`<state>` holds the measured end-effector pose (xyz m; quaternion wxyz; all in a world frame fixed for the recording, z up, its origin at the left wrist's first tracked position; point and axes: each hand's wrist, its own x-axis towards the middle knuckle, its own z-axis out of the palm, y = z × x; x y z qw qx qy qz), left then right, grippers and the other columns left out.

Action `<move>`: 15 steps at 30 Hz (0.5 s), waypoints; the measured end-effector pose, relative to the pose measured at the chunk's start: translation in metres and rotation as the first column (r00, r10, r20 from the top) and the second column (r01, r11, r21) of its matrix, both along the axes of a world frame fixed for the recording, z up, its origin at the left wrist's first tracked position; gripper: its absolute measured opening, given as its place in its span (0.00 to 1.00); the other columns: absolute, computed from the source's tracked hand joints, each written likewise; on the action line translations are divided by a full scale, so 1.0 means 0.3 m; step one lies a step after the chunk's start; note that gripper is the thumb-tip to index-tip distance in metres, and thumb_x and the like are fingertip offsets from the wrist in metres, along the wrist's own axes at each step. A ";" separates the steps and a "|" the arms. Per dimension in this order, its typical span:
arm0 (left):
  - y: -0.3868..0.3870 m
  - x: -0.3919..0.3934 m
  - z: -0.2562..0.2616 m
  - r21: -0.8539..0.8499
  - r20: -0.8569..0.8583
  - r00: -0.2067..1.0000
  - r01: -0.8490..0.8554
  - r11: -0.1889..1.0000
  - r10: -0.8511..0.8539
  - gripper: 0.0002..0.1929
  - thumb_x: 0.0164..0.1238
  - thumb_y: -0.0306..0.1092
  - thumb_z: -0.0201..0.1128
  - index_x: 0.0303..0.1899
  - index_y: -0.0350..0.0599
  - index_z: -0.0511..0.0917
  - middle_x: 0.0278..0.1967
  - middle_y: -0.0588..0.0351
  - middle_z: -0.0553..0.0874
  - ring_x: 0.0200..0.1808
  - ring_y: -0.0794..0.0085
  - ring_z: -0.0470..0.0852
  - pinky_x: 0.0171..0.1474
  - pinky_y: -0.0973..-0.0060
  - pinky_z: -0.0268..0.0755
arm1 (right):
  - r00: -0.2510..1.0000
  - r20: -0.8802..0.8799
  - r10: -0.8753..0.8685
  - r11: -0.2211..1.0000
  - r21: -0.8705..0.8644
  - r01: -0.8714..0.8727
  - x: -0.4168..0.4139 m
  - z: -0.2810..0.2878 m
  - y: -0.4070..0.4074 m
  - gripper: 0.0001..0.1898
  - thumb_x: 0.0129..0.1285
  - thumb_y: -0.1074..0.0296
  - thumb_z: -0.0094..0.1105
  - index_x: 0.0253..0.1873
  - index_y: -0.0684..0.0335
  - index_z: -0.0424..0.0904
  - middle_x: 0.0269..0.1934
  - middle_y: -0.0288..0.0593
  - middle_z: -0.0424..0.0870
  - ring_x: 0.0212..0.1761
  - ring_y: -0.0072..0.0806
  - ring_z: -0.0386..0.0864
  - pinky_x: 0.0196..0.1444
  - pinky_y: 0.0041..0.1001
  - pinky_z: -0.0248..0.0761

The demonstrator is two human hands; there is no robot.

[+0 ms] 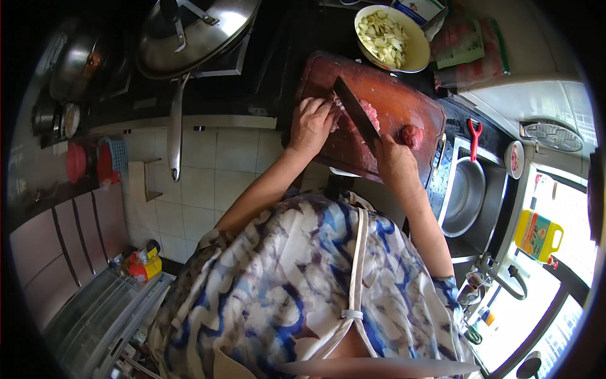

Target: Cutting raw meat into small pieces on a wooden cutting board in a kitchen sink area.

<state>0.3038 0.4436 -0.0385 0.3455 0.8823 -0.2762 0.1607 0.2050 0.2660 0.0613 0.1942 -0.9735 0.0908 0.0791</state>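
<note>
On the brown cutting board [409,104], my left hand [311,124] presses its curled fingers onto a piece of raw meat [337,112]. My right hand [396,158] grips the handle of a broad kitchen knife [354,108]. Its dark blade slants from my right hand up to the left, passing between my left fingers and some pale pink cut meat [370,112]. The blade partly hides the meat. A separate dark red lump of meat [412,136] lies on the board's right side, just above my right hand.
Behind the board stands a bowl of sliced pale vegetable pieces [384,40]. A lidded pan [199,42] sits on the stove, its long handle [175,132] jutting towards me. To the right, a sink holds a metal basin [464,199], with a red peeler [475,139] at its edge.
</note>
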 end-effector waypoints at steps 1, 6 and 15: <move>0.005 -0.006 0.020 0.000 0.049 0.998 -0.049 0.999 0.049 0.15 0.58 0.35 0.66 0.46 0.42 0.80 0.46 0.52 0.80 0.50 0.56 0.77 0.53 0.64 0.70 | 1.000 0.022 -0.004 1.000 0.005 0.004 -0.015 0.013 -0.001 0.13 0.71 0.60 0.48 0.40 0.64 0.72 0.25 0.64 0.79 0.31 0.61 0.79 0.35 0.52 0.72; 0.002 -0.030 0.082 -0.062 -0.044 0.981 -0.193 0.979 0.190 0.14 0.60 0.38 0.67 0.45 0.42 0.81 0.46 0.51 0.81 0.48 0.53 0.80 0.49 0.62 0.73 | 0.997 -0.079 0.021 1.000 -0.019 -0.023 -0.057 0.034 0.025 0.12 0.71 0.61 0.47 0.41 0.64 0.70 0.25 0.61 0.81 0.30 0.58 0.81 0.35 0.50 0.74; -0.016 -0.011 0.018 -0.049 -0.031 0.996 -0.081 0.995 0.080 0.09 0.55 0.31 0.69 0.38 0.42 0.83 0.37 0.51 0.80 0.38 0.55 0.81 0.42 0.63 0.75 | 0.988 -0.104 0.117 0.993 -0.014 -0.119 -0.024 0.005 0.007 0.12 0.71 0.62 0.48 0.40 0.66 0.71 0.25 0.61 0.81 0.30 0.58 0.81 0.34 0.49 0.75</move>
